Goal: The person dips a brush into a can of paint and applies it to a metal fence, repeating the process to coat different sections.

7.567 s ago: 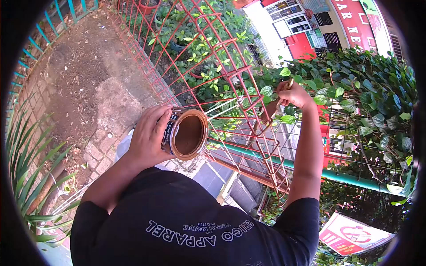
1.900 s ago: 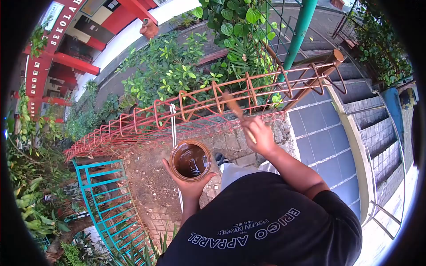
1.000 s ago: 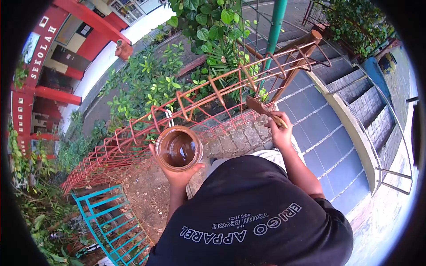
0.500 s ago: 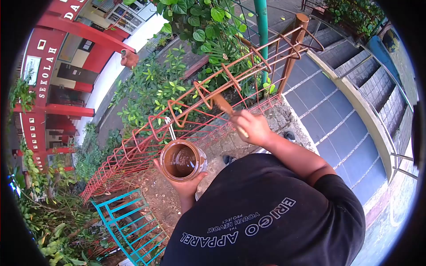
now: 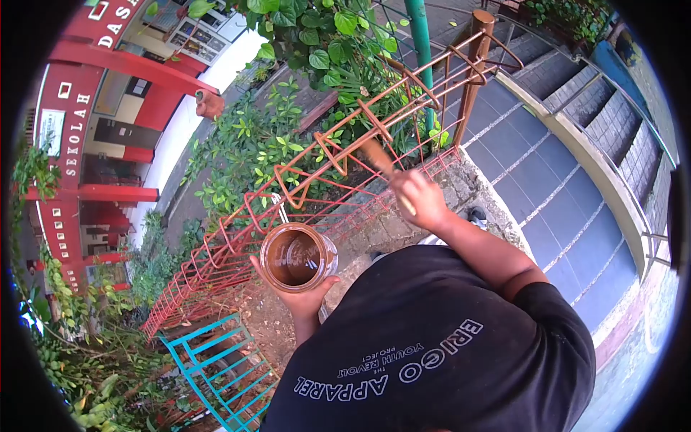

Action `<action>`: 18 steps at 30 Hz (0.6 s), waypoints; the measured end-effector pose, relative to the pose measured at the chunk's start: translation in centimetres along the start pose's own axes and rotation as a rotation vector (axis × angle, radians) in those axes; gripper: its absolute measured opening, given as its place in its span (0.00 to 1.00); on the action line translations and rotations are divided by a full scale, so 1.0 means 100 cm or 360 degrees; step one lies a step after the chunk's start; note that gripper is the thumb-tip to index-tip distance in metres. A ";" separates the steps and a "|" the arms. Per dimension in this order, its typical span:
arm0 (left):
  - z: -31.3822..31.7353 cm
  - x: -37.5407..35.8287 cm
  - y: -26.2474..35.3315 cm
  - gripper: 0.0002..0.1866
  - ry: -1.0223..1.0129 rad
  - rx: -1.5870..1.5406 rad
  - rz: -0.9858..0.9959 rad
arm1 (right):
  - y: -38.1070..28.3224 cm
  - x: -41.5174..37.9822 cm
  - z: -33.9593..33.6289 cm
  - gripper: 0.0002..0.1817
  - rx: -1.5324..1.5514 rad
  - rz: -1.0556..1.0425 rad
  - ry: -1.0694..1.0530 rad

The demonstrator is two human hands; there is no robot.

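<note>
Left hand (image 5: 306,301), half-curled, cups a round brown-rimmed can (image 5: 294,257); right hand (image 5: 421,199), closed, grips a flat brown brush (image 5: 376,155), seemingly touching reddish-brown metal-rod fencing (image 5: 374,120).

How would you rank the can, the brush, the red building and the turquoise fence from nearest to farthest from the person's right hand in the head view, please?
From the right hand:
1. Brush, held in it
2. Can, in the left hand
3. Turquoise fence, lower left
4. Red building, upper left background

Apparent obstacle beside brush (image 5: 376,155): fence bars (image 5: 374,120)
</note>
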State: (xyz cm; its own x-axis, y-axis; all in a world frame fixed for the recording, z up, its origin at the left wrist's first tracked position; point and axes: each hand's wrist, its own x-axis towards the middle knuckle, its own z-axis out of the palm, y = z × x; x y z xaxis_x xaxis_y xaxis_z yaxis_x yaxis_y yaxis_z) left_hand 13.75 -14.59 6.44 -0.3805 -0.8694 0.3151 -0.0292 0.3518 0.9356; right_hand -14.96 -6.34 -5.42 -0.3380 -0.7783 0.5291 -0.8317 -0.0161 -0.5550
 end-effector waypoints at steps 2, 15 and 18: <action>-0.001 0.002 -0.006 0.85 -0.0021 0.0021 0.0037 | 0.005 0.004 -0.005 0.17 0.0051 0.0004 0.0099; 0.003 0.000 -0.006 0.84 -0.0040 0.0072 0.0130 | 0.000 0.020 -0.057 0.11 0.0556 0.0237 0.0543; 0.008 -0.001 0.000 0.84 -0.0041 0.0006 0.0081 | 0.016 0.030 -0.054 0.11 0.0570 0.0395 0.0611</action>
State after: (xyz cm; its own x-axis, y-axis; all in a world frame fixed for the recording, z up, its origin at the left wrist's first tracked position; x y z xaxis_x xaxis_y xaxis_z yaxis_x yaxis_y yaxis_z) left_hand 13.03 -14.23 6.33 -0.4055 -0.8411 0.3580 -0.0126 0.3968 0.9178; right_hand -19.67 -5.29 -1.27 -0.6949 -0.5036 0.5133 -0.5290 -0.1254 -0.8393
